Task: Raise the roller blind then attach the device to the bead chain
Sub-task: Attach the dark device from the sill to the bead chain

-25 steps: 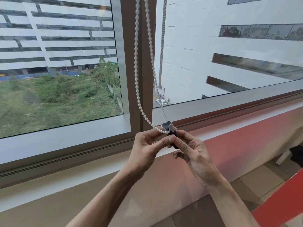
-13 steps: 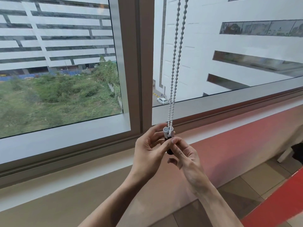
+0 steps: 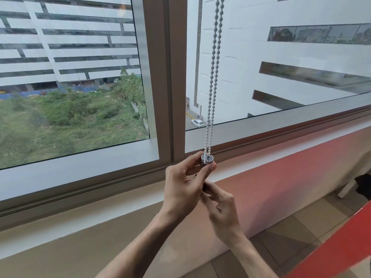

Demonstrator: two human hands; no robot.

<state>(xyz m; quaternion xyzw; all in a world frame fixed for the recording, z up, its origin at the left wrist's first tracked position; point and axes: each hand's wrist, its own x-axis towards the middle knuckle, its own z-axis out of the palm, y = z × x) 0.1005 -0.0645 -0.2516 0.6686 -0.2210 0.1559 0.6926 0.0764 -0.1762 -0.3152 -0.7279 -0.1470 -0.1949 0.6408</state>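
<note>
The window sill [image 3: 112, 203] is a pale ledge running the full width of the view beneath the window frame [image 3: 176, 97], shading to a reddish tone toward the right. Nothing can be made out lying on its visible surface. Below and to the right, the tiled floor [image 3: 297, 235] carries a white furniture leg [image 3: 346, 187] at the right edge.

Two strands of bead chain [image 3: 213, 77] hang side by side before the window, just right of the frame post [image 3: 168, 77], and enter the device [image 3: 207, 159] at their foot; the left hand [image 3: 183, 185] pinches the device from seven o'clock; the right hand [image 3: 221, 209] sits beneath, at five o'clock, touching the left; the sill [image 3: 100, 209] lies behind both.
</note>
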